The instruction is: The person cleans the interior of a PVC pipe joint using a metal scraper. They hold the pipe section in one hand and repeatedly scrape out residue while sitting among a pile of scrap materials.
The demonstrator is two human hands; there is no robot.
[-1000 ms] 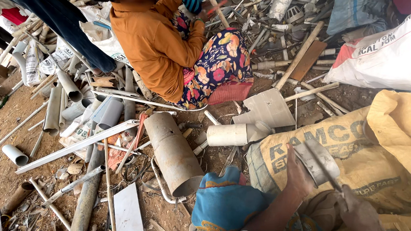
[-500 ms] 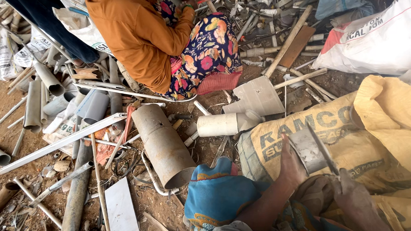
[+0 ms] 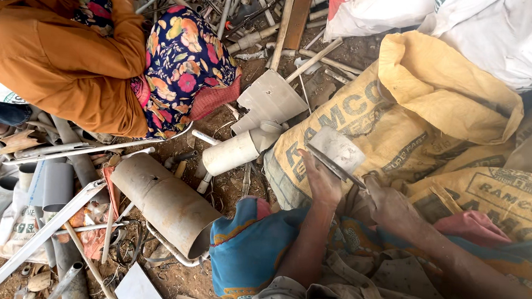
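sack (image 3: pixel 447 103) yellow | pipe (image 3: pixel 168 202) rusty brown | metal piece (image 3: pixel 337 151) grey

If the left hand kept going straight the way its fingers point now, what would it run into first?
The left hand points up the picture, fingers against a flat grey plastic piece that it holds with the right hand. Past that lies the yellow woven sack, probably the next thing met, though depth is unclear.

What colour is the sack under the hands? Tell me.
The sack is yellow-tan with dark printing; the head view shows it.
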